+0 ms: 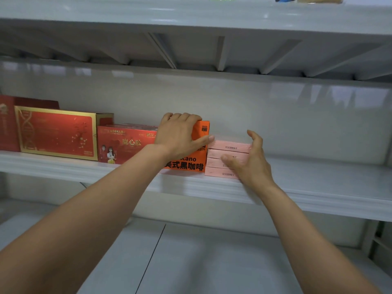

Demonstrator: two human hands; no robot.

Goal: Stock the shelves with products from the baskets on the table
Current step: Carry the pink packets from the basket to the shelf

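White metal shelving [297, 107] fills the view, with the ribbed underside of an upper tier overhead and a lower tier [212, 255] beneath the arms. Products stand in a row along the middle shelf [63, 168], all on its left half. At the far left edge is a dark red package [8, 128], partly cut off. Just beside it stands a large red gift box with a gold border [57, 132], and next to that a lower red box printed with gold characters [125, 145]. An orange box of American black coffee [188, 165] stands upright against that red box. Touching its right side is a stack of four flat pink boxes [220, 148], near the shelf's front edge. The left hand [178, 134] grips the orange box from above, fingers curled over its top and thumb laid across the front. The right hand [252, 162] cups the right end of the pink stack, thumb on its front face and fingers curved at the top corner.
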